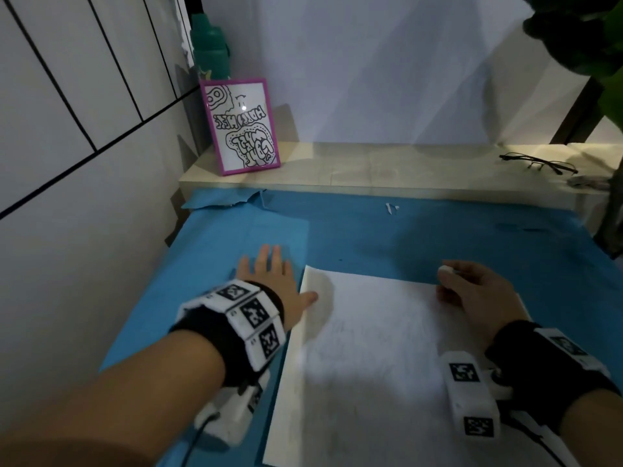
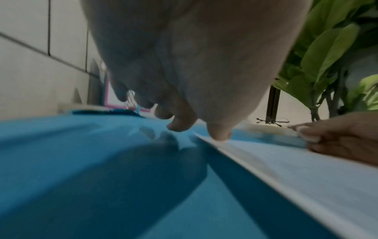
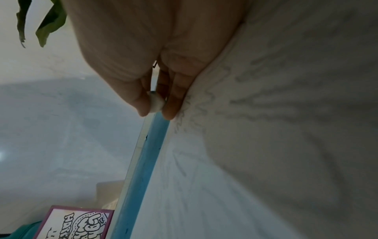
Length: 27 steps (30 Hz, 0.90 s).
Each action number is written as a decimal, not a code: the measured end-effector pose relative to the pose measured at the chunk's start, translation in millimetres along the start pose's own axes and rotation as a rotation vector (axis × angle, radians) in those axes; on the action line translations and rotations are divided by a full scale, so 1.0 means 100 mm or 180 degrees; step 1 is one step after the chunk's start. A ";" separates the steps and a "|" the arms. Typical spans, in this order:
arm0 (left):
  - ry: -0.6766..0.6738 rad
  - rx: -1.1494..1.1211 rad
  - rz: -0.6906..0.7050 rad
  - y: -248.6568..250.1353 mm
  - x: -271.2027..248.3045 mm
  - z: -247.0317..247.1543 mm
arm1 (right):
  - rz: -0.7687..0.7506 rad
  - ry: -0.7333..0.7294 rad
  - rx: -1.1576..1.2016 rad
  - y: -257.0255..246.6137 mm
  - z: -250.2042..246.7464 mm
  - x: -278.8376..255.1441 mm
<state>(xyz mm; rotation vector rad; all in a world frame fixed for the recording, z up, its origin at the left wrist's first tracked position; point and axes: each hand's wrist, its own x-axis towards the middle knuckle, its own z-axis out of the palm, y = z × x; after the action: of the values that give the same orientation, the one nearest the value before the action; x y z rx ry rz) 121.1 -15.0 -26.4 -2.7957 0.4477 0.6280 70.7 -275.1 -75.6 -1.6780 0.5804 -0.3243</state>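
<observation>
The sheet was pinned by the flat left hand. The eraser was pinched in the right hand. Faint pencil lines were apparently left to erase.

Black wristbands carry white code-printed blocks, black cable.

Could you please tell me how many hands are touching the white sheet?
2. The left hand has its thumb on the white sheet's left edge; the right hand, pinching a small white eraser, rests near its far right corner.

White tiled wall meets a pale ledge in dim light
</observation>
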 end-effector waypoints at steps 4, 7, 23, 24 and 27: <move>-0.0212 -0.0249 0.0871 -0.22 -0.09 -0.05 | -0.0092 -0.0120 -0.0341 -0.16 0.06 -0.07; -0.0448 -0.0258 0.1068 -0.28 -0.09 0.10 | -0.0405 -0.0545 -0.0857 -0.34 0.36 -0.23; -0.0428 -0.0130 0.1045 -0.31 0.01 0.18 | -0.0597 -0.1889 -0.1735 -0.53 1.15 -0.60; -0.0422 -0.0140 0.1049 -0.31 0.01 0.18 | -0.0608 -0.1855 -0.1672 -0.53 1.15 -0.61; -0.0405 -0.0174 0.1060 -0.31 0.00 0.17 | -0.0492 -0.2132 -0.1660 -0.56 1.16 -0.66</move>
<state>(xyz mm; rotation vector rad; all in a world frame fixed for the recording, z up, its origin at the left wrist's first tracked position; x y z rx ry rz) 125.6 19.1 -36.3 -2.7308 0.8920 0.8931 86.6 -137.0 -36.4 -2.1862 0.0224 0.3120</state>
